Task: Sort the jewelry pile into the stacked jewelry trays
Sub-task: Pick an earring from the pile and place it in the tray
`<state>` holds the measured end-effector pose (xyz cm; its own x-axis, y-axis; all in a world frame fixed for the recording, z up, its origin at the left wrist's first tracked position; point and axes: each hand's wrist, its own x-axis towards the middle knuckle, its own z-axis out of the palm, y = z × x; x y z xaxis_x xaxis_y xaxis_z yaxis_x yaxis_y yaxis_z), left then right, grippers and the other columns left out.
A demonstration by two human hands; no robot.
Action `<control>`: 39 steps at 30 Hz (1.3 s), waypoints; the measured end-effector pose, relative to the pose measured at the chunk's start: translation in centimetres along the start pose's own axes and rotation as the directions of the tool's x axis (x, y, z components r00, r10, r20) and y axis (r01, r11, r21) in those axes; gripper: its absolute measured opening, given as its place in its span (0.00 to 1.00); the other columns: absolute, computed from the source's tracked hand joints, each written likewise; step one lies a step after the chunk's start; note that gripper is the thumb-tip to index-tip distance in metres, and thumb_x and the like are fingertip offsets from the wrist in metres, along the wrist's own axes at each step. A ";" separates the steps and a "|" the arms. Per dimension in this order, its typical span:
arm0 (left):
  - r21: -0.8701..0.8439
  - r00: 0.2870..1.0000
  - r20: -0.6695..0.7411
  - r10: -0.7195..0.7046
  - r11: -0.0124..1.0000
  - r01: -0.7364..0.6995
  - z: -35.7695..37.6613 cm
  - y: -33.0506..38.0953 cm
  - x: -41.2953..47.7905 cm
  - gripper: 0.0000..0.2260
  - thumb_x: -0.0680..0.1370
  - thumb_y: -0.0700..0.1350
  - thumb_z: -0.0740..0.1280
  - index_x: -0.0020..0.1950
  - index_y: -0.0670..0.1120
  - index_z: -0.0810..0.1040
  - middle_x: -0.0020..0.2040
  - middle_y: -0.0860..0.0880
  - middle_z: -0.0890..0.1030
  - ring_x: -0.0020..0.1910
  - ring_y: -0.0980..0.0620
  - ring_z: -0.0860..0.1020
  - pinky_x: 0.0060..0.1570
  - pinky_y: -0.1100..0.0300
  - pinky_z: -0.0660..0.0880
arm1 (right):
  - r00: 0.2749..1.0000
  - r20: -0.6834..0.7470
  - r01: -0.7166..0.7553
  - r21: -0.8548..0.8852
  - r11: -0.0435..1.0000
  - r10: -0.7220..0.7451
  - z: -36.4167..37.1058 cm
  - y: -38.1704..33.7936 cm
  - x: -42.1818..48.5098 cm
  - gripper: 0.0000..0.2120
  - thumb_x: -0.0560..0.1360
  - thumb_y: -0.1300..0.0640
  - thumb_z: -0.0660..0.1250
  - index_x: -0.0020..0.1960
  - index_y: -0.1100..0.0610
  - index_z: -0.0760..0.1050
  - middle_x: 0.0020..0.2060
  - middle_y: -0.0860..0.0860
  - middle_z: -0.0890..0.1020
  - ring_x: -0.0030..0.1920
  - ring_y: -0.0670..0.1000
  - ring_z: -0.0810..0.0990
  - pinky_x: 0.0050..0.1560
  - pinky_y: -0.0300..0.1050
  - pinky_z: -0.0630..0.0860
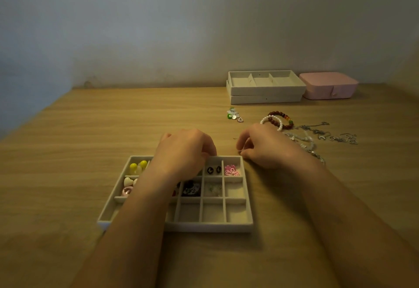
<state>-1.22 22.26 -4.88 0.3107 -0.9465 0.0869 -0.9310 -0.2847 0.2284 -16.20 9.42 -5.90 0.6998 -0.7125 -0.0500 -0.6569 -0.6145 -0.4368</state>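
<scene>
Wood-grain tabletop (pixel 68 151) fills my feed, and nearest me sits the compartment tray (pixel 204 227), its front row bare. The two rows beyond hold yellow beads (pixel 138 166), heart pieces (pixel 128 181), dark pieces (pixel 191 189), a black pair (pixel 214 170) and a pink flower (pixel 231 171). The left hand (pixel 183 149) lies knuckles-up over the tray's far rim with its fingertips tucked under, so I cannot tell whether it holds anything. The right hand (pixel 260 149), just beyond the tray's far right corner, pinches a tiny metal piece (pixel 239 151). Past it, the unsorted jewelry waits: a pearl bracelet (pixel 263 120), a red bead bracelet (pixel 278 113), silver chains (pixel 328 136) and a small green-and-white cluster (pixel 233 115). Against the wall, the stacked trays (pixel 265 91) look unfilled on top, beside a closed pink box (pixel 328 86). I judge the job partway done. No brand or legible writing shows.
</scene>
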 end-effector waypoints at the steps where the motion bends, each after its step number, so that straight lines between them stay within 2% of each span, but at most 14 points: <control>1: -0.007 1.000 -0.003 0.001 1.000 -0.001 0.0 -0.1 0.0 0.10 0.80 0.46 0.67 0.53 0.61 0.81 0.52 0.60 0.82 0.53 0.56 0.78 0.63 0.49 0.70 | 0.999 -0.032 0.013 0.050 0.999 -0.012 0.0 0.1 0.0 0.07 0.79 0.59 0.70 0.55 0.51 0.82 0.50 0.46 0.81 0.51 0.44 0.79 0.56 0.44 0.79; 4: -0.083 1.000 -0.017 0.001 0.997 -0.003 0.2 -0.1 0.0 0.10 0.79 0.48 0.68 0.58 0.60 0.79 0.53 0.60 0.81 0.52 0.57 0.77 0.63 0.48 0.73 | 0.988 -0.156 0.073 0.330 0.941 -0.022 -0.1 0.1 -0.1 0.07 0.79 0.59 0.70 0.56 0.50 0.81 0.48 0.45 0.82 0.48 0.44 0.81 0.50 0.42 0.81; 6: -0.165 0.998 -0.067 -0.003 0.986 -0.008 0.3 0.1 0.0 0.14 0.78 0.52 0.70 0.63 0.59 0.76 0.52 0.60 0.79 0.51 0.58 0.77 0.60 0.49 0.76 | 0.985 -0.167 0.119 0.532 0.838 -0.034 -0.3 -0.1 -0.6 0.07 0.79 0.60 0.70 0.57 0.53 0.81 0.47 0.50 0.84 0.46 0.48 0.84 0.45 0.41 0.83; 9: -0.300 0.984 -0.174 0.023 0.951 -0.075 0.4 0.6 0.0 0.20 0.75 0.54 0.72 0.66 0.57 0.73 0.53 0.60 0.79 0.50 0.60 0.77 0.53 0.55 0.80 | 0.990 -0.132 0.134 0.752 0.646 -0.052 -0.2 -0.4 -1.3 0.08 0.79 0.61 0.70 0.58 0.55 0.80 0.47 0.52 0.85 0.46 0.49 0.86 0.46 0.42 0.83; 13: -0.390 0.936 -0.337 0.100 0.890 -0.235 0.2 1.1 -0.1 0.16 0.75 0.51 0.73 0.62 0.53 0.77 0.50 0.59 0.81 0.47 0.61 0.80 0.47 0.62 0.80 | 0.993 -0.068 0.104 0.906 0.410 -0.101 -0.1 -0.4 -1.4 0.12 0.77 0.63 0.71 0.60 0.59 0.79 0.45 0.53 0.86 0.49 0.55 0.87 0.48 0.46 0.83; 17: -0.393 0.903 -0.409 0.132 0.868 -0.305 0.3 1.0 -0.2 0.09 0.76 0.46 0.73 0.55 0.52 0.80 0.46 0.59 0.82 0.44 0.62 0.80 0.44 0.67 0.77 | 0.989 -0.025 0.066 0.959 0.276 -0.148 0.1 -0.4 -1.3 0.15 0.76 0.66 0.70 0.62 0.61 0.77 0.48 0.58 0.85 0.48 0.56 0.86 0.46 0.44 0.83; 23: -0.430 0.900 -0.427 0.087 0.856 -0.287 0.5 0.9 0.0 0.04 0.78 0.44 0.71 0.49 0.52 0.79 0.42 0.58 0.81 0.43 0.61 0.79 0.44 0.70 0.75 | 0.988 -0.060 0.086 0.980 0.182 -0.144 0.1 -0.2 -1.1 0.20 0.70 0.65 0.72 0.62 0.61 0.78 0.44 0.55 0.85 0.46 0.54 0.86 0.46 0.44 0.83; 27: -0.529 0.906 -0.419 0.066 0.793 -0.303 0.6 0.9 0.0 0.03 0.78 0.44 0.72 0.49 0.50 0.79 0.41 0.55 0.82 0.42 0.58 0.81 0.44 0.63 0.79 | 0.983 -0.098 0.119 0.984 0.132 -0.154 0.1 0.0 -1.1 0.17 0.74 0.69 0.69 0.62 0.61 0.78 0.46 0.55 0.86 0.49 0.54 0.86 0.47 0.43 0.83; 30: -0.602 0.908 -0.416 0.053 0.732 -0.318 0.5 0.7 0.1 0.03 0.76 0.44 0.73 0.48 0.48 0.81 0.40 0.54 0.83 0.40 0.55 0.83 0.43 0.58 0.81 | 0.982 -0.110 0.130 0.985 0.118 -0.156 0.0 0.1 -1.1 0.17 0.75 0.71 0.67 0.63 0.62 0.77 0.46 0.55 0.86 0.50 0.53 0.86 0.48 0.43 0.83; 33: -0.675 0.918 -0.394 0.045 0.664 -0.322 0.4 0.7 0.0 0.03 0.75 0.40 0.75 0.46 0.46 0.83 0.39 0.52 0.84 0.39 0.55 0.83 0.41 0.62 0.80 | 0.981 -0.122 0.140 0.983 0.117 -0.154 0.0 0.2 -1.0 0.18 0.74 0.70 0.68 0.64 0.63 0.76 0.47 0.55 0.86 0.50 0.53 0.86 0.48 0.44 0.83; 39: -0.702 0.926 -0.377 0.020 0.646 -0.299 0.3 0.9 -0.2 0.03 0.74 0.41 0.75 0.47 0.47 0.84 0.41 0.52 0.85 0.40 0.57 0.83 0.42 0.65 0.80 | 0.980 -0.147 0.165 0.978 0.131 -0.136 0.0 0.2 -1.2 0.17 0.74 0.69 0.69 0.62 0.61 0.77 0.48 0.55 0.87 0.51 0.54 0.86 0.48 0.44 0.82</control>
<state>-2.19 22.19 -4.97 0.3416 -0.8249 0.4503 -0.5599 0.2062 0.8025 -17.15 10.16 -5.89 0.7336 -0.6644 0.1428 0.3040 0.1329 -0.9434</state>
